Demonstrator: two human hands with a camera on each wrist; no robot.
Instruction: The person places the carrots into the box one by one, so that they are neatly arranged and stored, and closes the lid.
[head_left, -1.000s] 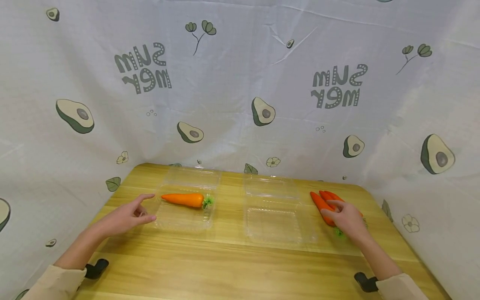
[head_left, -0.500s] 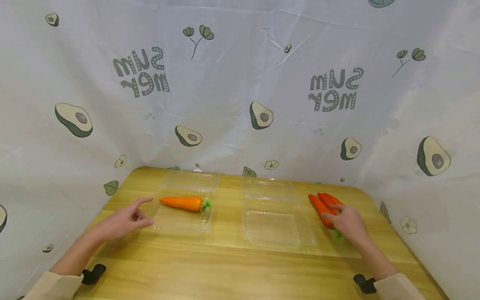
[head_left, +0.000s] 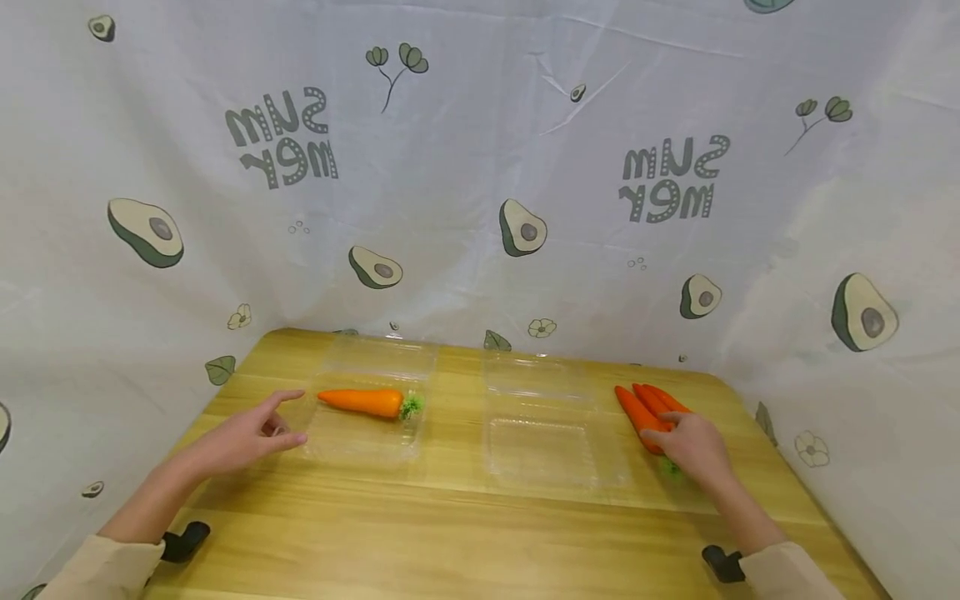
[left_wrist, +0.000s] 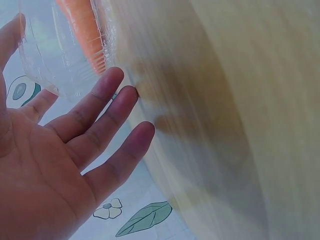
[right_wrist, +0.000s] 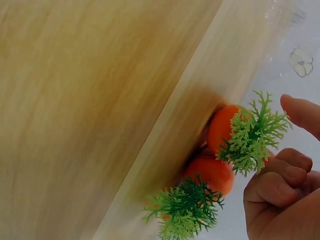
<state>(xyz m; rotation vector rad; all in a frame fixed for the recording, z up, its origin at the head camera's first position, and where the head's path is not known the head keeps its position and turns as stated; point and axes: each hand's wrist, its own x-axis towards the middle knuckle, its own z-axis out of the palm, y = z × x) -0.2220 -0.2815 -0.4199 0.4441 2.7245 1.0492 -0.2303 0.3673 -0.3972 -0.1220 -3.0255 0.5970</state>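
My left hand (head_left: pixel 243 437) is at the left edge of a clear plastic clamshell box (head_left: pixel 360 446), thumb and index finger apart with nothing between them. One orange carrot (head_left: pixel 363 402) with a leafy green top lies in that box. In the left wrist view, the fingers spread loosely beside the clear box (left_wrist: pixel 52 60). Over a bunch of redder carrots (head_left: pixel 635 412) on the table's right side is my right hand (head_left: pixel 697 450), its thumb and index fingertip at them. In the right wrist view, its other fingers curl loosely beside the carrot tops (right_wrist: pixel 252 137); firm contact is hard to tell.
A second clear clamshell box (head_left: pixel 543 454) lies opened on the wooden table (head_left: pixel 450 533), between the first box and the carrot bunch. Both lids fold back toward the patterned cloth (head_left: pixel 450 167) that hangs behind and at the sides.
The head view has shifted slightly. Both hands keep nearly the same places, and the carrots and boxes stay put.
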